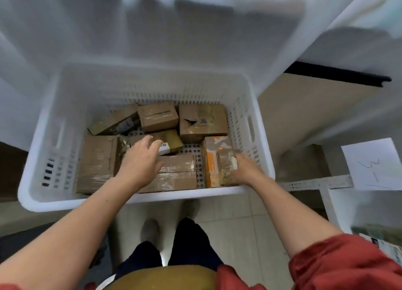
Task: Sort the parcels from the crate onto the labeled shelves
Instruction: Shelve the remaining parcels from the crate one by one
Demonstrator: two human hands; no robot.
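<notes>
A white plastic crate (54, 120) with holes in its walls sits low in front of the person. It holds many parcels.

The left hand (139, 161) reaches into the middle of the crate. Its fingers (150, 140) are a little spread and loosely bent, and they hold nothing. The tips are right by a small white box (164, 148); I cannot tell if they touch it. Next to that box is a yellow-green box (173, 140). Under the hand lies a flat brown parcel (178, 174) with shiny tape. A big brown box (97, 163) lies to the left of it.

The right hand (245, 170) is at the right side of the crate. Its fingers are curled round a small taped parcel (226, 167). This parcel sits against an orange and white box (212, 157), close to the crate's right wall.

At the back of the crate are three more brown boxes. One of them is a torn box (202, 122) with a dark hole in its top.

On the right, a sheet of paper (372, 163) with pen marks hangs on a white shelf (315, 183). The marks are too blurry to read.
</notes>
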